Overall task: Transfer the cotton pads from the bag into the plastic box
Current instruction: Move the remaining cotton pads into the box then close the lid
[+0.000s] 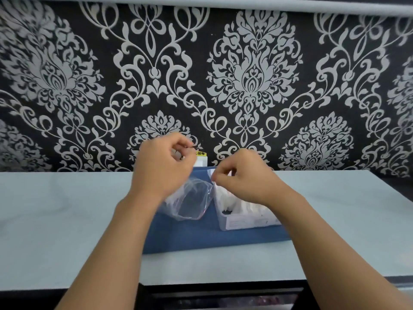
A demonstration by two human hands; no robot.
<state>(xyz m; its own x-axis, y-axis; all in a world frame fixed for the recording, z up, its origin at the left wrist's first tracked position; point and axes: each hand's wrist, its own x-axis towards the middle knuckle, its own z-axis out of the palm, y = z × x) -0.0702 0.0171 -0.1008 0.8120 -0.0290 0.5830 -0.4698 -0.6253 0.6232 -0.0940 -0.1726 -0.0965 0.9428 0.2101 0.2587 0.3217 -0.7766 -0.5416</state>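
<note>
Two hands: both reach forward over a pale bench (67,220), above a blue mat (201,236) at its middle.
Left hand (161,166): raised over the far left part of the mat, fingers curled, thumb and fingertips pinched together. It seems to hold the top of the clear bag, though the film there is too faint to be sure.
Bag (190,202): clear plastic, crumpled, hanging and resting on the mat just below the left hand. It looks nearly empty; a little white shows at its left edge under the wrist.
Right hand (243,175): over the far end of the plastic box, fingers curled in, fingertips pinched. What its grip holds cannot be told.
Plastic box (245,222): clear and rectangular, on the right part of the mat, just beside the bag.
Cotton pads (230,202): white, stacked inside the box, partly hidden by the right hand.
Far side: a small white object with a yellow label (201,159) stands behind the left hand, against black wallpaper (252,74) with a pale floral pattern.
</note>
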